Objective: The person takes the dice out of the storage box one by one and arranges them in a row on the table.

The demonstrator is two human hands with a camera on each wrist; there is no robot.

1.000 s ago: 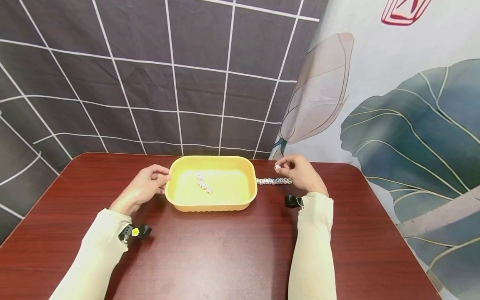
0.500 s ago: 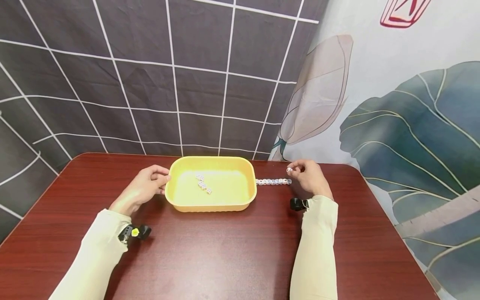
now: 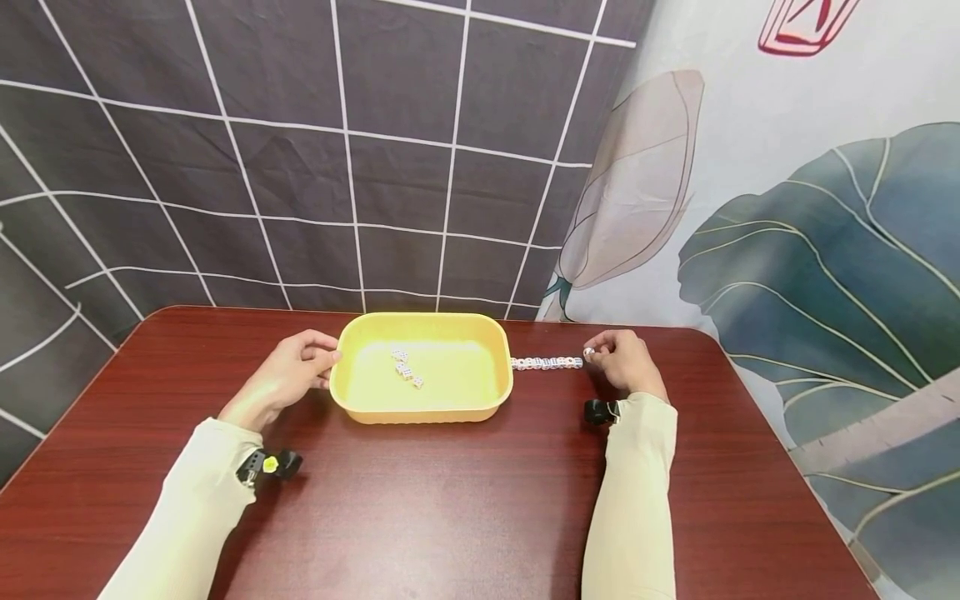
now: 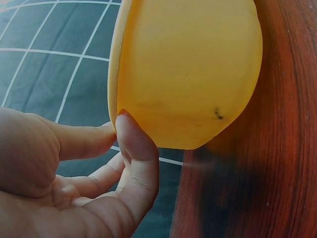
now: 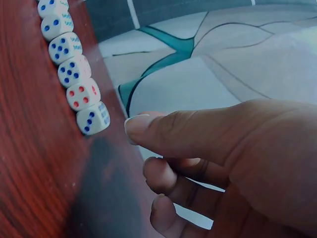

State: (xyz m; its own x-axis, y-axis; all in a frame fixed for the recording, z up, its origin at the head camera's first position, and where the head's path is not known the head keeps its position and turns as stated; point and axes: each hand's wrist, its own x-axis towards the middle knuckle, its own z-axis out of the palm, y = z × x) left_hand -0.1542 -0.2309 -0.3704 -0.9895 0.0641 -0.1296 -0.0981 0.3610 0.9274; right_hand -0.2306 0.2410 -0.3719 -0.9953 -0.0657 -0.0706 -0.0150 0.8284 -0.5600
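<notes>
Right hand [image 3: 624,360]: thumb and finger pinch one small white die [image 3: 588,352] at the tips, on the side facing the bin. Held die sits just beside the near end of the row of dice [image 3: 546,363], a touch farther from the person; contact with the worktop [image 3: 465,500] cannot be told. On the right wrist camera the held die cannot be made out; thumb tip is near the end die [image 5: 93,119], a narrow gap between. Other fingers curl loosely below the thumb. Dark shadow on the wood beside the end die.

Row runs straight along the worktop, from the right end of the yellow bin [image 3: 468,375] toward the right hand. Dice lie neighbour to neighbour, touching. End die shows three blue pips; next die in [image 5: 83,94], four red; the one after, five blue. Whether the far end of the row touches the bin is unclear.

Left hand [image 3: 288,375]: grips the bin's left end, thumb and finger on the rim. In the bin, a short slanting line of loose dice [image 3: 405,370], left of centre, well apart from both hands.

Pale sleeves [image 3: 633,492] on both arms, a black wrist camera on each. Dark gridded cloth [image 3: 285,167] behind, leaf-printed cloth [image 3: 825,250] to the right.
</notes>
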